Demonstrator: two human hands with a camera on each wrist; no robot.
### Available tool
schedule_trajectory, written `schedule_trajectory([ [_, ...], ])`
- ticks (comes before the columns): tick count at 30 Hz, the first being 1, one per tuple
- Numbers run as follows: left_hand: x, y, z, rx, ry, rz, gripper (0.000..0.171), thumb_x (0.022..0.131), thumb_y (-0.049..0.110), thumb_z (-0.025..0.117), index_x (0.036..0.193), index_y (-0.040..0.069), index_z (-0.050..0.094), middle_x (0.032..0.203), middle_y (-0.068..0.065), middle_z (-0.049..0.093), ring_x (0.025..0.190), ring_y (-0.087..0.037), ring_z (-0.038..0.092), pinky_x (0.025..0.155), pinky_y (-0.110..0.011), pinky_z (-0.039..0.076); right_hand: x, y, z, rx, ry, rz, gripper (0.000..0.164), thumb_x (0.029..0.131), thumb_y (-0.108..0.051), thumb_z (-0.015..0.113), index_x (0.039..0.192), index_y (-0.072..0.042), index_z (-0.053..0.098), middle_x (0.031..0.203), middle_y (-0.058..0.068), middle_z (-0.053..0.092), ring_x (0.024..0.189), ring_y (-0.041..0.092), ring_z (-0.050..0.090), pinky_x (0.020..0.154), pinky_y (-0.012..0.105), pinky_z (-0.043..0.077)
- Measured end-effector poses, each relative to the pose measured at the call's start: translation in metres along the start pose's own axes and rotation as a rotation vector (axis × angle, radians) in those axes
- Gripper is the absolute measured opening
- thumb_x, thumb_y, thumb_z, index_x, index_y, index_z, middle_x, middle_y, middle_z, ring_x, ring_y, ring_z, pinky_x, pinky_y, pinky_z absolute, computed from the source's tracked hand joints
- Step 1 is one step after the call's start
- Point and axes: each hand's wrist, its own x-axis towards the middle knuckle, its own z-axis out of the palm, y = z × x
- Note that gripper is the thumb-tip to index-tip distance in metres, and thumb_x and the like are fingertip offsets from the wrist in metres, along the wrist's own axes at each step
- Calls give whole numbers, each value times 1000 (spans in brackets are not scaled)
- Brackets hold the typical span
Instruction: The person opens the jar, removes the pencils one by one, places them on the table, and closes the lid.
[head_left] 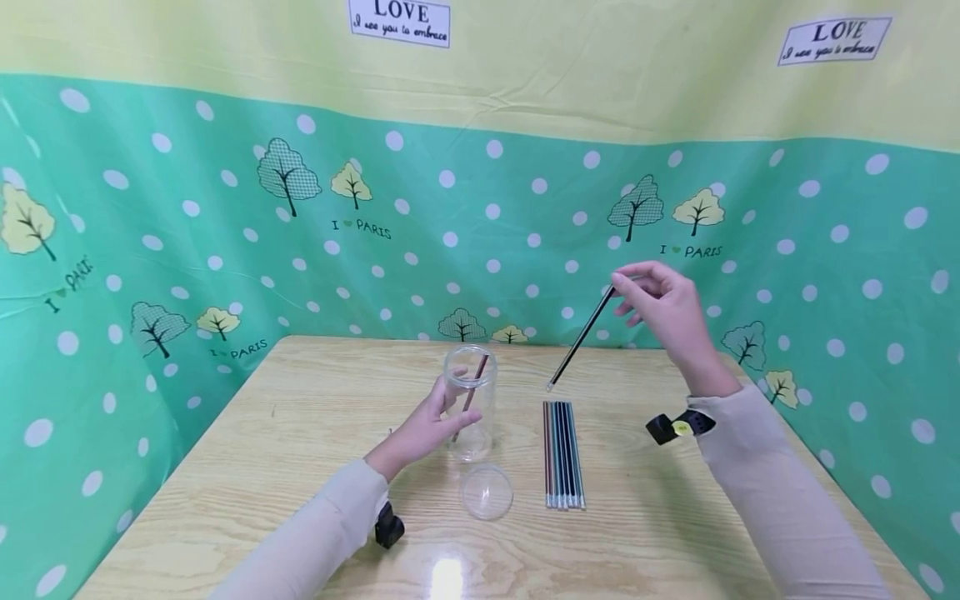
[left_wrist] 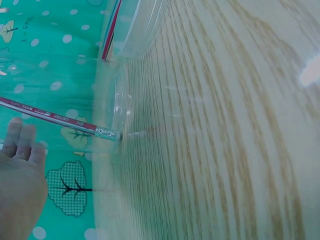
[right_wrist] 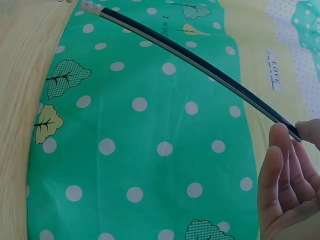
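Observation:
My left hand (head_left: 426, 427) grips a clear jar (head_left: 484, 408) that stands upright on the table, its thumb in front and the fingers at the far side. Inside the jar leans one dark red pencil (left_wrist: 50, 115), eraser end down. Raised above the table on the right, my right hand (head_left: 666, 307) pinches a black pencil (right_wrist: 200, 67) near its upper tip between thumb and fingers. That pencil slants down to the left, its eraser end lowest. Below it lies a row of several pencils (head_left: 564, 454) side by side, red, teal and black, erasers toward me.
A round clear lid (head_left: 487, 492) lies on the wooden table (head_left: 315, 417) just in front of the jar. Behind and at both sides hangs a green and yellow printed cloth (head_left: 420, 275). Each wrist wears a small black camera (head_left: 388, 527).

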Motion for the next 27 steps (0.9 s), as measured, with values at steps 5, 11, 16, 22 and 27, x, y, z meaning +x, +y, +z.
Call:
schedule_trajectory([
  [5,0,0,1,10,7,0,79,99,28,67,159,19,17,159,-10,35,146,-34,28,115,-65,18,0,8,0,5,-16,10,40,95,-43,68,118,-11,65,96,0,74,76,21,69,63,33,59],
  [11,1,-2,1,11,9,3,77,100,22,65,159,15,16,158,-11,35,146,-35,27,115,-64,17,1,17,3,3,-37,26,41,94,-44,69,118,-10,65,93,2,73,72,21,68,60,31,58],
  [16,1,-4,0,4,3,10,79,99,26,67,159,16,17,158,-13,35,146,-36,27,115,-64,17,1,21,6,-3,-45,37,41,94,-45,68,117,-11,66,96,5,73,72,21,68,61,32,58],
  [22,1,-3,0,-15,3,27,79,98,21,67,159,14,16,158,-15,35,146,-37,27,116,-64,16,3,31,9,14,-103,53,42,97,-40,67,120,-5,65,95,1,73,71,19,70,61,33,59],
  [27,1,-3,0,-19,0,10,77,99,18,66,158,16,16,158,-15,34,147,-35,26,116,-63,17,5,42,10,19,-137,96,41,97,-38,67,119,-4,64,92,-2,73,73,20,70,63,34,60],
])
